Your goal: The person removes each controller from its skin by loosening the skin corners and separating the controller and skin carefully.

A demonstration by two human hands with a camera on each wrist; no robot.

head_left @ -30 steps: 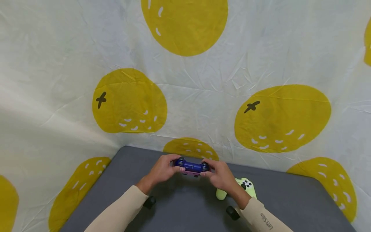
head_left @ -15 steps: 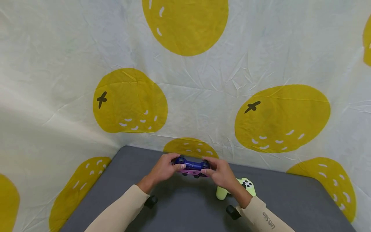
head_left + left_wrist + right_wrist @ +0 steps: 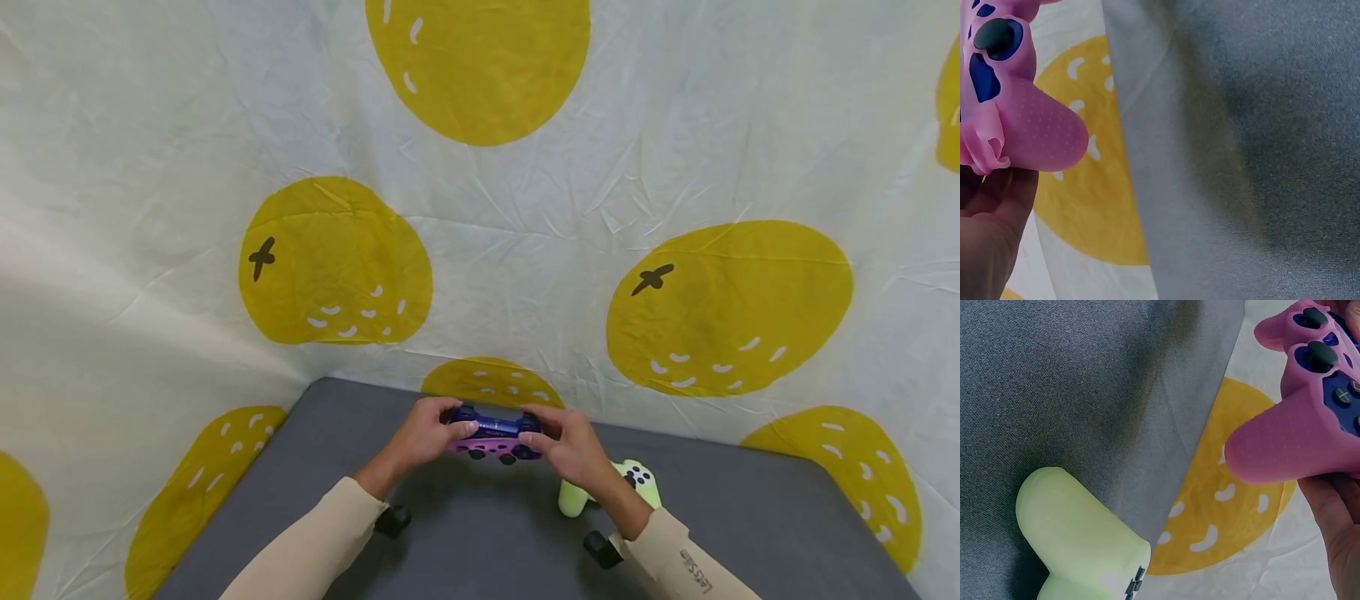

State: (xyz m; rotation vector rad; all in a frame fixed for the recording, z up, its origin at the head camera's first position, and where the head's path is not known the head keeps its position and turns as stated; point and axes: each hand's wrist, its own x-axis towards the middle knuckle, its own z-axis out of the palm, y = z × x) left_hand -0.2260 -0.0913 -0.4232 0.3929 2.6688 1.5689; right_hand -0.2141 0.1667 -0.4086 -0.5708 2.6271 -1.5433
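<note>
A dark blue game controller (image 3: 498,427) is held above the table between both hands. A pink silicone sleeve (image 3: 1054,134) covers its grips and button face, while the shoulder edge is bare blue in the head view. My left hand (image 3: 427,432) grips the left end, thumb on the top edge. Beside those fingers, in the left wrist view, the sleeve's edge is bunched and folded. My right hand (image 3: 573,446) grips the right end, with its thumb on the blue part. In the right wrist view the sleeve frames the thumbsticks and buttons.
A pale yellow-green controller (image 3: 573,498) lies on the grey table (image 3: 465,542), partly under my right forearm. White cloth (image 3: 517,208) printed with yellow fruit hangs behind and at the sides. Black wrist cameras (image 3: 602,550) sit below my wrists.
The controller has tilted, so more of the pink sleeve and the thumbsticks faces the head camera. Both hands keep hold of it, with small thumb shifts. The yellow-green controller stays put.
</note>
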